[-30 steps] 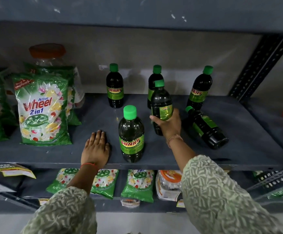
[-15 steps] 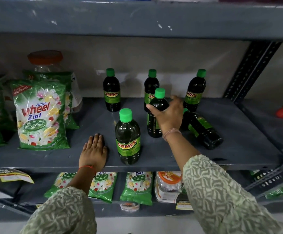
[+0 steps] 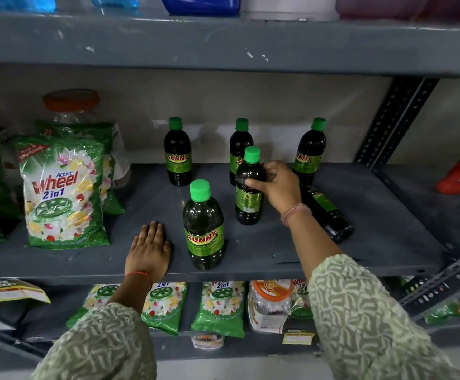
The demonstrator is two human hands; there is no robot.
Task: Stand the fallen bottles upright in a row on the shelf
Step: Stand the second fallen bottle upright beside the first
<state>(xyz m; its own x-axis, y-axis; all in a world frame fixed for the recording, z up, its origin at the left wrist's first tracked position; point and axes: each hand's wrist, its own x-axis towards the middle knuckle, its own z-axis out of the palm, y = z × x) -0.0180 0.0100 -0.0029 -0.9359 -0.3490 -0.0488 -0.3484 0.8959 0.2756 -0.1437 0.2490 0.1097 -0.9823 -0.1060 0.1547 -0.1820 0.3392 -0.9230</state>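
The right hand (image 3: 276, 187) is wrapped around the shoulder of a standing green-capped bottle (image 3: 248, 187) in the middle of the shelf (image 3: 374, 215), thumb across the front and fingers curled round the far side. The left hand (image 3: 148, 248) lies flat and spread on the shelf's front edge, holding nothing, at about 9 o'clock from the nearest upright bottle (image 3: 204, 229).

Three more bottles stand along the back wall: one at 11 o'clock (image 3: 177, 154), one half hidden directly behind the held bottle (image 3: 239, 144), one at 1 o'clock (image 3: 308, 152). One fallen bottle (image 3: 326, 212) lies on its side at 3 o'clock from the held one, its cap end hidden behind the right wrist.

To do this step well, I would slide the held bottle back into a gap in the rear row, keeping its base flat, and release only once it sits steady. The crowded neighbours could be knocked by the knuckles. The fallen bottle looks like the next job.
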